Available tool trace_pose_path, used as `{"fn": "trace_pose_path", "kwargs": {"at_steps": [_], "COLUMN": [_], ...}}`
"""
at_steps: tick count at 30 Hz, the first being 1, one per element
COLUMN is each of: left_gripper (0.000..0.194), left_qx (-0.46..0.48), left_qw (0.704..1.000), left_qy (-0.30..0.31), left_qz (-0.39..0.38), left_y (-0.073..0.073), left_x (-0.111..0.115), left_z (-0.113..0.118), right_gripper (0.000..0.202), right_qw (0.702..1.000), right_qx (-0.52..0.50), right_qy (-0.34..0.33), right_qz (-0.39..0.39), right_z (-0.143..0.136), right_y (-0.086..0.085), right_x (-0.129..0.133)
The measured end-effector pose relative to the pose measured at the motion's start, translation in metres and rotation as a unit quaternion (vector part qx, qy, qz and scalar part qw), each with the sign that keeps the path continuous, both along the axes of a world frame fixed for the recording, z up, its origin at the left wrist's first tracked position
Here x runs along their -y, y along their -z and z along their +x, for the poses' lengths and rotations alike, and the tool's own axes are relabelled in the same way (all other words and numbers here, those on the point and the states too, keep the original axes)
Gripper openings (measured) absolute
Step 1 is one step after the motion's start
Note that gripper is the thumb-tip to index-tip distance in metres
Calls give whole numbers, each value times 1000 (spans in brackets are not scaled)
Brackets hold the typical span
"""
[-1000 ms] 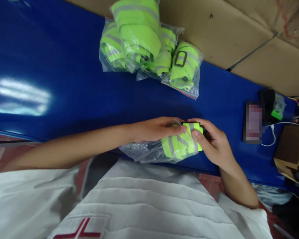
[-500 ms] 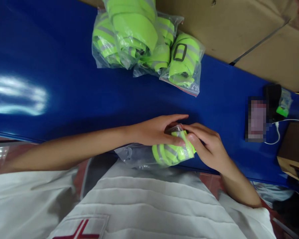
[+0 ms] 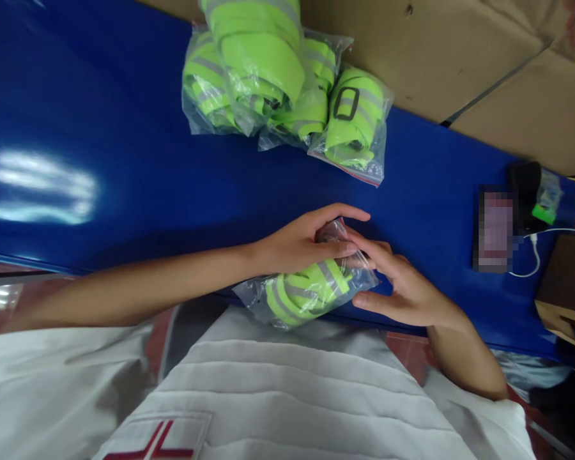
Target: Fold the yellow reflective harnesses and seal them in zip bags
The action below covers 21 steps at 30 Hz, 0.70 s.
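A clear plastic bag lies at the table's near edge, with a rolled yellow-green reflective strap inside it. My left hand grips the bag's upper edge near its mouth, thumb on top and index finger stretched out beyond. On the right side, my right hand has its thumb spread away below, while its fingers reach the bag's mouth, partly under or inside the plastic. Several similar bagged straps are piled at the back, one with a dark buckle showing.
Large brown cardboard boxes line the back of the blue table. To the right are a pixelated phone-like item, a white cable, a black object and an open cardboard box.
The strap has shifted left and down, deeper in the bag. My right thumb has come off it and spread away, and my left hand has risen slightly.
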<state>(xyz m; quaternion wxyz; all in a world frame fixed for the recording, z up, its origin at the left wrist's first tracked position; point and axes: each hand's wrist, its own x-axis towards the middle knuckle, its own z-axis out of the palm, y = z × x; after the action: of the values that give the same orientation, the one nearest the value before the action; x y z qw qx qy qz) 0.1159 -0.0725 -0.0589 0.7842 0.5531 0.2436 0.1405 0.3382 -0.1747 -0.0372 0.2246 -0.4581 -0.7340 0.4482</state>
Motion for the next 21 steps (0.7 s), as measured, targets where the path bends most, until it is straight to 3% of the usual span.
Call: {"fn": "trace_pose_path", "kwargs": {"at_steps": [3,6,8,10,12,14,16,21], "left_gripper": [49,42,41,48,63,72,64,41], "left_qx": [11,32,53,80,94,78,36,-20], "left_qw": [1000,999,995,985,978,975,979,994], "left_qy": [19,-19,-85,-143,-166,-152,-115,-59], "left_qz": [18,-11,-29,-48,-86,-143,-168,-86], "left_y": [-2,-5,-6,-5,-4,-2,2,11], "left_x": [-1,-5,-8,-11,-14,-16,-17,-16], "left_z": [-1,-2,-4,-4,-4,-3,-3,-7], "right_gripper": [73,44,44,41,22,21,23,33], "right_qw": [998,984,963,959,965,958,950,944], "right_qx": [-51,-58,-20,-11,-50,-87,-97,-97], "right_qy": [26,171,258,275,257,270,294,314], "right_qz": [-34,7,72,63,-12,-49,-41,-19], "right_z": [-2,-4,-3,0,5,9,11,7], "right_y": [-3,-4,-2,2,7,11,13,13], "right_x": [1,2,0,-3,-8,-12,-15,-18]}}
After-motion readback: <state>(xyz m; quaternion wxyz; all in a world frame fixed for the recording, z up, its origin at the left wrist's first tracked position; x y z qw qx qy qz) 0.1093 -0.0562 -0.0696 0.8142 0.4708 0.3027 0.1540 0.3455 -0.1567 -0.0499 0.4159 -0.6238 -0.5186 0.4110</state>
